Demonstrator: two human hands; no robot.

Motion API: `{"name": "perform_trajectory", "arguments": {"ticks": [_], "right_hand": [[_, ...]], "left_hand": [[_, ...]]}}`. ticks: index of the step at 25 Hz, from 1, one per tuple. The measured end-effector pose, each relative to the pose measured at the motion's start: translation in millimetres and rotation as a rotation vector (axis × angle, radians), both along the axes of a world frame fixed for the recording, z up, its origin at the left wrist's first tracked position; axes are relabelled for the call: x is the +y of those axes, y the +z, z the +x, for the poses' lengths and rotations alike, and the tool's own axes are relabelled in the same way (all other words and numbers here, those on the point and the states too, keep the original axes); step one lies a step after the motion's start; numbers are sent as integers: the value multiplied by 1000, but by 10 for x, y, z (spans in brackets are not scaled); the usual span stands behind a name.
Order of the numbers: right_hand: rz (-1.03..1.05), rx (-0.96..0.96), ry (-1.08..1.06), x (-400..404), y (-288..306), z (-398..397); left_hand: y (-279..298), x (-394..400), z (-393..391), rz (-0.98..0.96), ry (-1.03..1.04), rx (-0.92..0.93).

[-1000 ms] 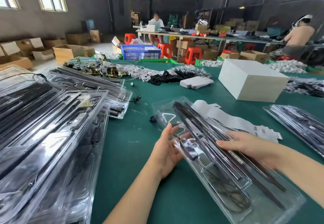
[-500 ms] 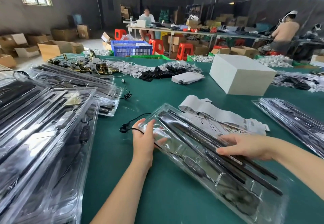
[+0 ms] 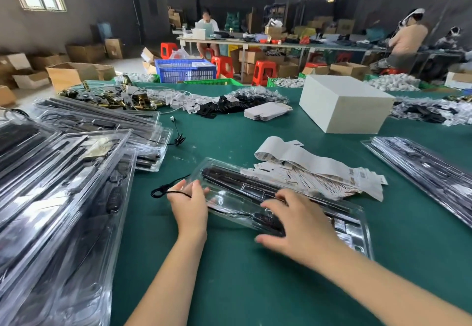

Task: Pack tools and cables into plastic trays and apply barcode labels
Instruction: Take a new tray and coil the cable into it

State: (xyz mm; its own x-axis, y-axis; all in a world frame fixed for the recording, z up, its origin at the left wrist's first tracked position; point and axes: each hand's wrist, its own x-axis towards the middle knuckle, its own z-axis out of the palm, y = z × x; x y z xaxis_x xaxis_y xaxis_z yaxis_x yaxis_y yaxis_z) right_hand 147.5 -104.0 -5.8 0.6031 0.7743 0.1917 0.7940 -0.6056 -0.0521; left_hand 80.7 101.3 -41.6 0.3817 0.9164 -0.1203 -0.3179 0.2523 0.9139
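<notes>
Head view: a clear plastic tray point(image 3: 286, 205) lies on the green table point(image 3: 229, 274) near the middle of its near half, long axis running from the left hand toward the right edge. Black rod-shaped tools point(image 3: 245, 179) sit in the tray's far channel. A thin black cable point(image 3: 163, 192) trails out of the tray's left end onto the table, ending in a small coil just beside the left hand.

Left hand point(image 3: 190, 203): fingers straight and together, laid flat against the tray's left end; no curl around anything is visible. Right hand point(image 3: 298, 223): fingers spread and extended, palm down over the tray's middle, covering a dark oval part point(image 3: 267, 221) in the near channel. This hand is motion-blurred, so whether the fingertips press or only hover cannot be told.

The step in hand appears to be seating the contents and closing the tray.

1. Hold the left end steady with the flat hand so that the tray does not slide on the cloth.
2. Gather the loose cable coil fully inside the tray outline first; a strand caught under the rim would likely prevent a clean closure.
3. Press along the channels, not on the thin flat plastic, which will probably flex.

The barcode labels point(image 3: 319, 170) lie in a loose strip and pile touching the tray's far side, within reach.
</notes>
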Motion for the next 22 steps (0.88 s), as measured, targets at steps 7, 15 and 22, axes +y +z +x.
{"name": "perform_trajectory", "arguments": {"ticks": [7,15,22], "right_hand": [[150,-582,84,-152,-223,-131],[654,1048,-418,-42,24,-535],[1645,1246,-615,667,271,-130]], "left_hand": [[137,-50,-75,-174,7,-42],[295,-317,-63,-337,133,-226],[343,-522,-86,-574,-95,-327]]}}
